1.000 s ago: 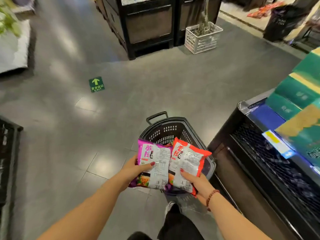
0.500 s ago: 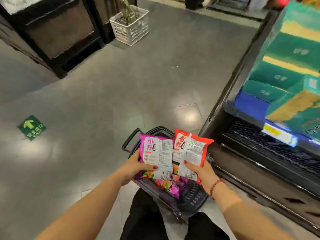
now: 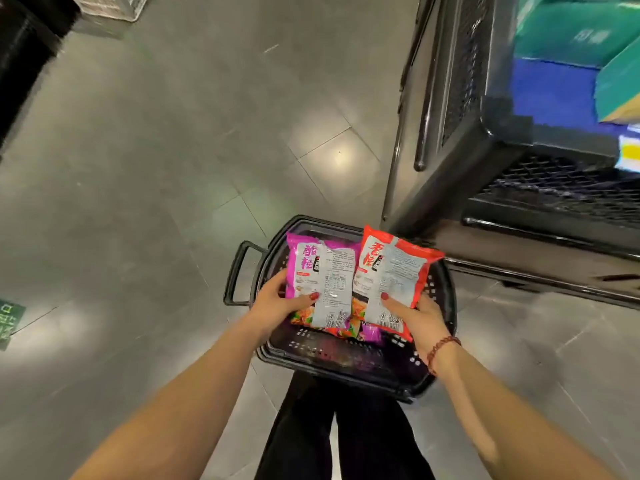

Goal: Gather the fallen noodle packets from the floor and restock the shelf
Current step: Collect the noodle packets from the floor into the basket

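Note:
My left hand (image 3: 275, 301) grips a purple noodle packet (image 3: 322, 271), thumb on its printed back. My right hand (image 3: 417, 317) grips a red noodle packet (image 3: 394, 275) the same way. Both packets are held side by side above a black plastic shopping basket (image 3: 346, 362) that stands on the floor in front of my legs. Under the held packets, more packets (image 3: 349, 329) lie in the basket, partly hidden. The black metal shelf (image 3: 485, 161) stands close on the right.
Green and blue boxes (image 3: 568, 39) fill the shelf's upper right. A green floor sticker (image 3: 8, 320) lies at the left edge. A white crate (image 3: 110, 6) and a dark display unit (image 3: 24, 46) are at the top left. Grey tiled floor stretches ahead.
The view has swung right and down toward the shelf. Both hands keep the same hold on the two packets over the basket.

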The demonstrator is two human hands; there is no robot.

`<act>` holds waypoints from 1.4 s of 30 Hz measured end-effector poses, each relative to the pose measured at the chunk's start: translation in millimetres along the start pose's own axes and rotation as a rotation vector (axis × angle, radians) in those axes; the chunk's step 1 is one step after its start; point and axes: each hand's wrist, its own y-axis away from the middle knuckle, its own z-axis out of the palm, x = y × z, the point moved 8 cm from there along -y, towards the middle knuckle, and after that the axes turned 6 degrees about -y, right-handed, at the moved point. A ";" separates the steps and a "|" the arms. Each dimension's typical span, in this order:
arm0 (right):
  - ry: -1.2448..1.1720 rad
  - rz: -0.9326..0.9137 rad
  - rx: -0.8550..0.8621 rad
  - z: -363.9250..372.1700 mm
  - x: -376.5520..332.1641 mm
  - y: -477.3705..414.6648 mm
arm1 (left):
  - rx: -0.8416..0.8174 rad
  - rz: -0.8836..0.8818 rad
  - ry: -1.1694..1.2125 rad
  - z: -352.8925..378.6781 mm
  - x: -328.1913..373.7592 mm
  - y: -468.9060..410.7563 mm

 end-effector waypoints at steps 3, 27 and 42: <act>0.052 0.034 0.045 -18.9 35.2 -48.2 | 0.046 -0.012 -0.025 9.6 -43.1 -44.9; 0.605 -0.157 0.267 -41.0 239.1 -304.4 | 0.377 0.332 -0.767 36.1 -243.1 -291.7; 1.595 -0.294 -0.070 -1.1 261.3 -313.7 | 0.114 0.672 -1.628 88.7 -251.5 -313.9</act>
